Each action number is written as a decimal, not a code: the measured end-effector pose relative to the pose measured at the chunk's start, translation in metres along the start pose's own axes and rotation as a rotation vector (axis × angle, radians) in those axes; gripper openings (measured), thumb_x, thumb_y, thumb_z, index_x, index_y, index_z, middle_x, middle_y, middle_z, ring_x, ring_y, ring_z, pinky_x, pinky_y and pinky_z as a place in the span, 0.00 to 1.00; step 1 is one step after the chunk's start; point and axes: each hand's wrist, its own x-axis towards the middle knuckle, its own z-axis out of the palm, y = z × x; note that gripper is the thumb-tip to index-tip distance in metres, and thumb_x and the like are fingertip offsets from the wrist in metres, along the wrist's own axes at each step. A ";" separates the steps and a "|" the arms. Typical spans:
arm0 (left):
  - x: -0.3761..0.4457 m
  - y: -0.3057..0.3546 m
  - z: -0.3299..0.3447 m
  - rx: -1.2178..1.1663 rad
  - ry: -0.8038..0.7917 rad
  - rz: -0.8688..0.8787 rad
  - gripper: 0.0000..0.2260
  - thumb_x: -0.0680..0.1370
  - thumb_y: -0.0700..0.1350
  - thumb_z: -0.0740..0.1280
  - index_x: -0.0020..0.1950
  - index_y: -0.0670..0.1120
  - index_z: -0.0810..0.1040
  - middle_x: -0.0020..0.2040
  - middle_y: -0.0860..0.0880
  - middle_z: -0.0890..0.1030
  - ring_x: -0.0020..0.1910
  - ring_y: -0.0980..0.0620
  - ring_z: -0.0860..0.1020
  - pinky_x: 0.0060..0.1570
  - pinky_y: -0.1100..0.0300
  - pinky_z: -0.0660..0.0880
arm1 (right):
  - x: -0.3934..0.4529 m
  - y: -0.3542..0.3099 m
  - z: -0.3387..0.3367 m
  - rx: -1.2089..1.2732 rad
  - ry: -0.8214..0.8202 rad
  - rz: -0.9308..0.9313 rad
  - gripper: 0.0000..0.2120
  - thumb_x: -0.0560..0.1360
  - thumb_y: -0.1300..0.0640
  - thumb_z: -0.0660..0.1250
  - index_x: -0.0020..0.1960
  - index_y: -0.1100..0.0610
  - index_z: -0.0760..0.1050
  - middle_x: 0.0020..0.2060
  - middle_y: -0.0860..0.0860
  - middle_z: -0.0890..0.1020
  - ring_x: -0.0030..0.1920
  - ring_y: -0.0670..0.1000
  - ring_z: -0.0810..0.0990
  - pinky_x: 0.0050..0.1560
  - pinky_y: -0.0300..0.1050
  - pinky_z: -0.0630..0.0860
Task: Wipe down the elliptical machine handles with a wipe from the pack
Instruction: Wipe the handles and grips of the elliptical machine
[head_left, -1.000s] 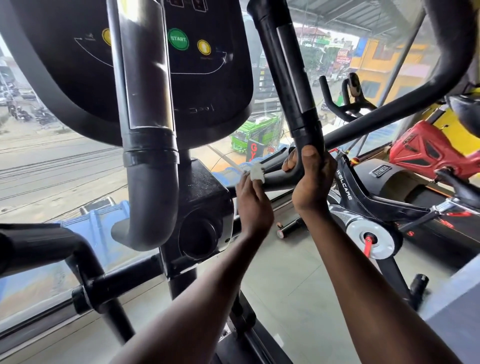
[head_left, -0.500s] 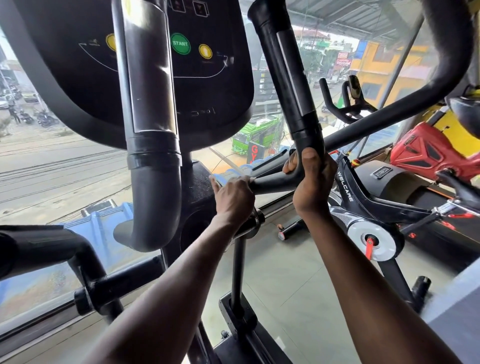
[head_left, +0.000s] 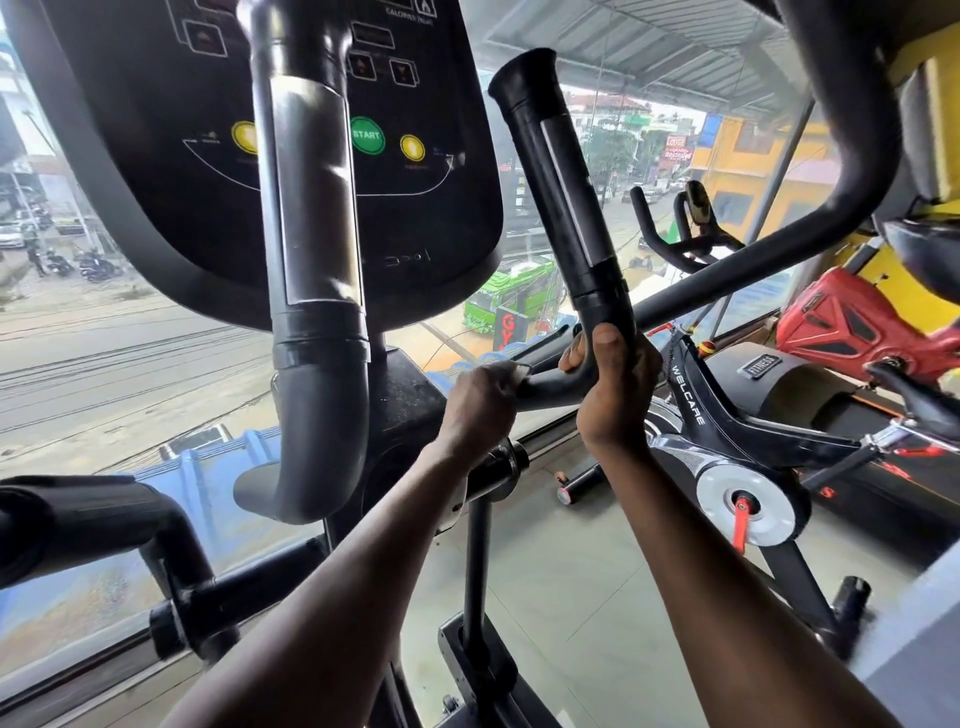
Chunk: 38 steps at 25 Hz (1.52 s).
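— Which way does the handle run?
— Long axis tilted up-left; its bend turns left under the right hand, which grips it.
— And the wipe?
— Left hand clutches it against the bend, further right than half a second ago.

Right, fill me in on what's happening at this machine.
A person is wiping an elliptical's right inner handle. The right hand grips the bend at the handle's base, steadying it. The left hand holds a white wipe against the lower bar beside it. Only an edge of the wipe shows. The left inner handle is untouched now.
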 end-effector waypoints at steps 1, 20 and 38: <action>0.000 0.002 -0.001 -0.063 -0.004 -0.011 0.13 0.80 0.43 0.59 0.39 0.43 0.78 0.33 0.47 0.77 0.32 0.50 0.72 0.35 0.57 0.67 | 0.000 0.000 0.000 -0.002 0.005 0.004 0.15 0.72 0.45 0.62 0.31 0.52 0.71 0.25 0.54 0.71 0.29 0.58 0.72 0.36 0.60 0.70; -0.041 0.053 0.001 -0.401 0.030 0.139 0.14 0.79 0.42 0.56 0.35 0.46 0.73 0.34 0.51 0.78 0.38 0.57 0.75 0.45 0.56 0.71 | -0.008 -0.012 0.002 -0.228 0.147 -0.003 0.13 0.73 0.45 0.59 0.40 0.54 0.71 0.34 0.55 0.74 0.37 0.56 0.74 0.41 0.59 0.72; -0.063 0.102 -0.028 -0.633 -0.086 -0.027 0.17 0.77 0.38 0.57 0.28 0.48 0.64 0.22 0.56 0.68 0.25 0.58 0.65 0.31 0.62 0.65 | -0.015 -0.039 -0.007 -0.409 -0.028 0.099 0.29 0.74 0.36 0.51 0.46 0.62 0.73 0.44 0.62 0.76 0.48 0.61 0.75 0.52 0.62 0.71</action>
